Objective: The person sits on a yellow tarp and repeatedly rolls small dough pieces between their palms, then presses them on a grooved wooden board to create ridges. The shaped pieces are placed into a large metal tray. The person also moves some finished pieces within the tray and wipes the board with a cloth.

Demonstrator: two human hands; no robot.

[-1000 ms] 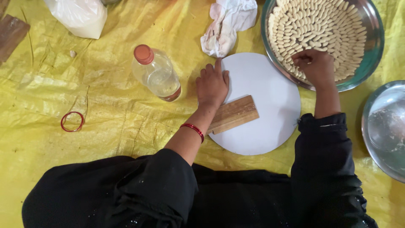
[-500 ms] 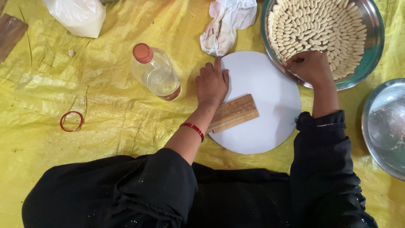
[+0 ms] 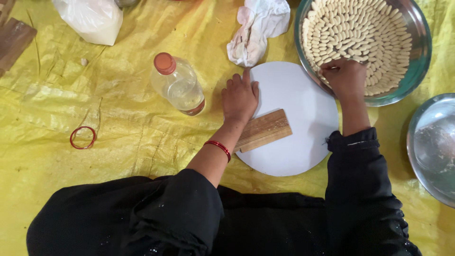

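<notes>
1. Head view: left hand (image 3: 240,98) lies flat, fingers spread, on white board (image 3: 303,102) edge, touching ridged wood block (image 3: 263,130).
2. Right hand (image 3: 347,77) curled at bowl (image 3: 423,45) rim among dough pieces (image 3: 360,28); grip: can't tell.
3. Bottle (image 3: 177,85) just beside left hand, on yellow sheet (image 3: 118,137).

Two metal bowls show: one at upper right (image 3: 422,57) heaped with small pale dough pieces (image 3: 360,28), too many to count, and one at the right edge (image 3: 433,147). There is one round white board (image 3: 298,142), one ridged wooden paddle (image 3: 265,130), one plastic bottle (image 3: 177,85), one crumpled cloth (image 3: 258,28), one white bag (image 3: 92,19), one red ring (image 3: 83,137), and two hands (image 3: 239,97).
</notes>
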